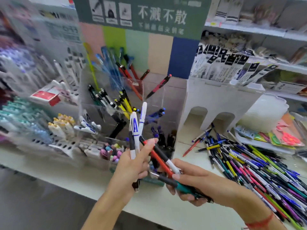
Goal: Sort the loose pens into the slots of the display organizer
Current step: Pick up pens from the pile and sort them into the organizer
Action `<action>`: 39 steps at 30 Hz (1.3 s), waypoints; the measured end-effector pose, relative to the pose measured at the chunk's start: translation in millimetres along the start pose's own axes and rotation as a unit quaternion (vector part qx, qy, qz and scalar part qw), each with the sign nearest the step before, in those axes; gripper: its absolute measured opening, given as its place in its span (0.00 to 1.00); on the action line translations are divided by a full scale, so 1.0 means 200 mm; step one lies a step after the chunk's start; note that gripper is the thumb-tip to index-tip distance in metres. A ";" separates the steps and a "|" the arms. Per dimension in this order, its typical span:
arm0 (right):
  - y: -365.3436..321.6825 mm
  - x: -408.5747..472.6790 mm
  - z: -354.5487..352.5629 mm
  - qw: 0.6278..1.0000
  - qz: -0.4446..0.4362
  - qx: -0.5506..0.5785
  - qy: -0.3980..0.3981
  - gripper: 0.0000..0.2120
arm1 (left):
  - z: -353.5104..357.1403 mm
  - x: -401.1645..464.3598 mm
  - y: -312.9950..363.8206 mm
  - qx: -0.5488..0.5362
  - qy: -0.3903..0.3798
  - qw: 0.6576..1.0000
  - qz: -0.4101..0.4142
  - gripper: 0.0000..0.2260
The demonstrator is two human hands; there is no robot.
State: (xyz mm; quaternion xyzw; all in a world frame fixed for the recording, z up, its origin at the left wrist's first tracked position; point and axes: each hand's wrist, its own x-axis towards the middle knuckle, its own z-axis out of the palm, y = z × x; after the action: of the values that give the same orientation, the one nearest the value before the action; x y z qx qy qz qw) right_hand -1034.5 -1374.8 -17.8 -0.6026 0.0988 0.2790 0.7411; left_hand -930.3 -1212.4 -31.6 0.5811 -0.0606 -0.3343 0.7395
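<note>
Both hands are full: my left hand (132,165) grips white pens (135,130) upright; my right hand (187,178) clutches a mixed bunch (166,165); I judge sorting mid-way, next dropping white ones into their organizer (149,90) slot; loose pile (249,163) waits on the bench (83,176).

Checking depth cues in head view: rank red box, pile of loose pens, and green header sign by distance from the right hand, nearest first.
1. Pile of loose pens, on the shelf just right of the right hand.
2. Red box, far left.
3. Green header sign, top, behind the organizer.

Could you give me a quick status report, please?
Left hand grips white pens. Right hand holds mixed pens. Loose pile remains. Organizer unobstructed.
</note>
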 end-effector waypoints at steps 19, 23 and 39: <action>-0.29 0.78 0.51 0.949 -0.066 -0.012 0.308 0.09 | -0.80 0.16 0.24 -0.134 0.089 0.987 -0.028 0.17; -0.31 0.87 0.58 0.930 -0.098 0.137 0.326 0.13 | -0.86 0.19 0.26 -0.128 0.077 0.988 -0.047 0.19; -0.63 0.89 0.37 0.631 -0.326 -0.405 0.576 0.09 | -0.98 0.27 0.31 -0.202 0.097 0.975 -0.006 0.12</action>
State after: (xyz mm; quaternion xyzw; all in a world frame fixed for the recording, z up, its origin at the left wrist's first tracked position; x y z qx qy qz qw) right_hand -834.1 -1266.4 20.7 -0.8734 0.1798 -0.3725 0.2570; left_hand -769.3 -1075.9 -53.6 0.4501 0.0837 -0.2861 0.8417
